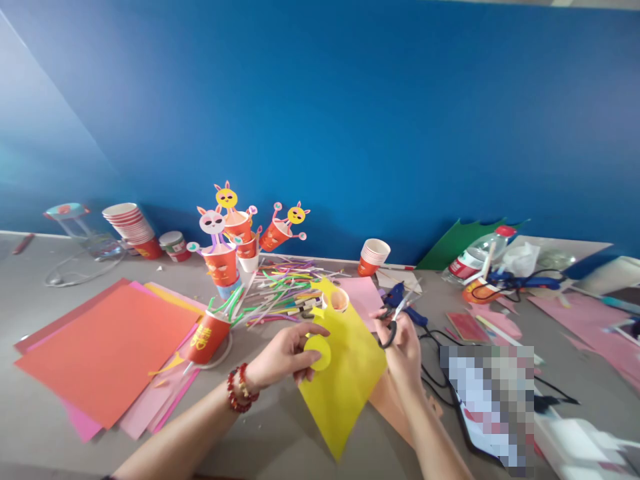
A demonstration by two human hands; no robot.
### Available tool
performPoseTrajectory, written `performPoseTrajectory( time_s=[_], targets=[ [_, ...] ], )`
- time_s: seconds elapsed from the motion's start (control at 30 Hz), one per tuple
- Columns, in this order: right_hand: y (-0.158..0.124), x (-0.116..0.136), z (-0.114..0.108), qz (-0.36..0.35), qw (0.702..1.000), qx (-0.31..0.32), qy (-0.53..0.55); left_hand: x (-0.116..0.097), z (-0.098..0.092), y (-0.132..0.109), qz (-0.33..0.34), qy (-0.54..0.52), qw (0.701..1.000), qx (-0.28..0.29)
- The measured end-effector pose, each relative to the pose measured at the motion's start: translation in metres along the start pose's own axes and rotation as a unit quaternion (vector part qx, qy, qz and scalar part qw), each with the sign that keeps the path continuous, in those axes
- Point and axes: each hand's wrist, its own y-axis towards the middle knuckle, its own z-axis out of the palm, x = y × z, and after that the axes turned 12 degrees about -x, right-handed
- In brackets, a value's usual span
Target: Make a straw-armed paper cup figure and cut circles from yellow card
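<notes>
Between thumb and fingers, my left hand (290,357) holds a small yellow paper circle (320,355). My right hand (403,343) grips black-handled scissors (399,313), their blades pointing up and away from me. Beneath the circle lies a large sheet of yellow paper (350,373) with a cut, jagged far end. A paper cup (337,300) stands by that far end, partly covered by yellow scraps. To the left of my left hand, a red paper cup (209,339) lies tilted with green strips sticking out of it.
Decorated cups (220,263) with animal faces stand at the back, beside a heap of pipe cleaners (285,287). Coloured paper sheets (115,347) spread at left. Rightward are a blue glue gun (413,313), cables, a plastic bottle (480,255) and a blurred-out tablet or phone (487,407).
</notes>
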Motion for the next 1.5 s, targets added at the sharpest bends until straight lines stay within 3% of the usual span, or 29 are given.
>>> performPoseTrajectory(
  time_s=[0.2, 0.33, 0.6, 0.77, 0.97, 1.03, 1.13, 1.23, 1.37, 1.5],
  targets=[
    [0.010, -0.034, 0.003, 0.056, 0.996, 0.054, -0.034, 0.007, 0.002, 0.000, -0.008, 0.004, 1.000, 0.019],
    [0.010, -0.043, 0.006, 0.081, 0.992, 0.073, -0.059, 0.004, 0.001, -0.001, 0.001, -0.003, 1.000, 0.013],
    [0.007, -0.008, 0.002, 0.061, 0.991, 0.116, -0.007, -0.030, -0.016, -0.017, 0.058, -0.007, 0.997, -0.058],
    [0.000, 0.019, 0.004, -0.012, 0.973, 0.230, 0.020, -0.051, -0.031, -0.042, 0.086, -0.026, 0.991, -0.096],
    [0.001, 0.021, 0.036, -0.021, 0.925, 0.378, -0.014, -0.055, -0.036, -0.061, 0.082, 0.027, 0.990, -0.115],
    [0.004, 0.017, 0.047, -0.015, 0.928, 0.372, -0.016, -0.051, -0.034, -0.064, 0.073, 0.050, 0.989, -0.117],
    [0.006, 0.017, 0.055, -0.002, 0.954, 0.301, -0.003, -0.041, -0.030, -0.064, 0.064, 0.075, 0.987, -0.130],
    [-0.003, 0.030, 0.052, 0.057, 0.964, 0.254, 0.057, -0.028, -0.026, -0.061, 0.058, 0.088, 0.989, -0.105],
    [-0.026, 0.054, 0.045, 0.175, 0.915, 0.342, 0.125, -0.017, -0.016, -0.054, 0.059, 0.100, 0.991, -0.062],
    [-0.043, 0.062, 0.044, 0.202, 0.906, 0.343, 0.142, -0.017, -0.008, -0.046, 0.058, 0.102, 0.992, -0.054]
  ],
)
